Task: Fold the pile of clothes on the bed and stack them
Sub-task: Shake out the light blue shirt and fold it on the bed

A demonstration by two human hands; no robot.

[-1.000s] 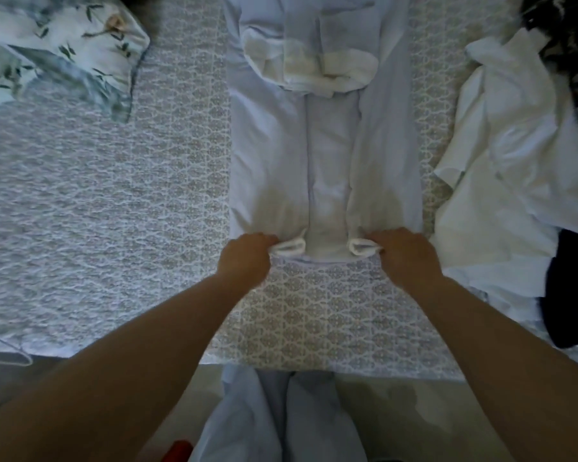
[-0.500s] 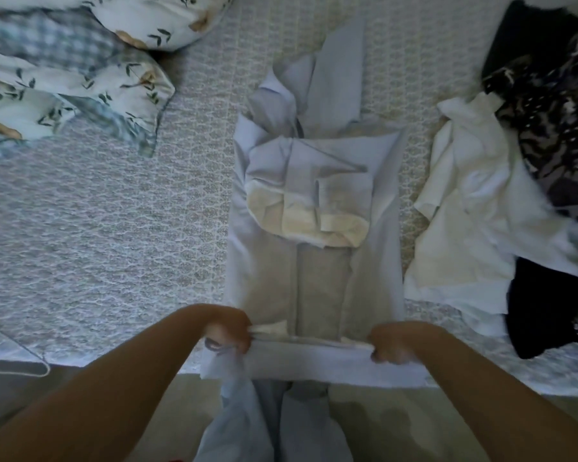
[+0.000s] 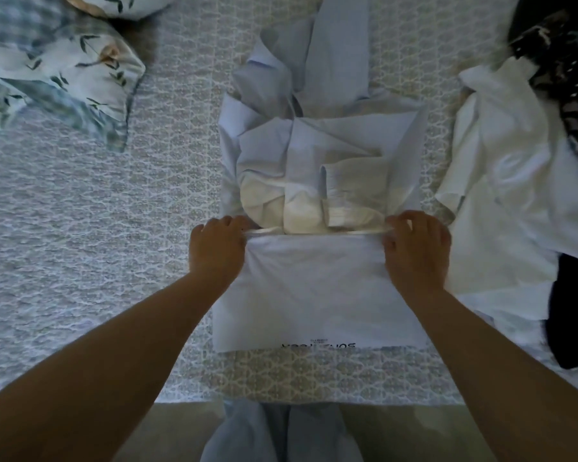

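Observation:
A pale blue shirt (image 3: 317, 295) lies in the middle of the bed, its sleeves and white cuffs folded in over the body. Its lower part is doubled up over itself, with small dark lettering showing near the front fold. My left hand (image 3: 216, 248) pinches the left corner of the folded-up hem. At the right corner my right hand (image 3: 414, 248) pinches the same hem. A heap of unfolded clothes sits to the right: a white garment (image 3: 508, 195), a black one (image 3: 571, 311) and a dark patterned one (image 3: 568, 78).
The bed has a grey-white patterned cover (image 3: 97, 245). Floral and checked pillows (image 3: 54, 71) lie at the far left. The bed's front edge (image 3: 181, 400) runs just below the shirt, with floor beyond it.
Both hands lifted the shirt's bottom hem off the bed and carried it away from me, laying the lower part over the middle of the shirt. The view shifted as my head moved.

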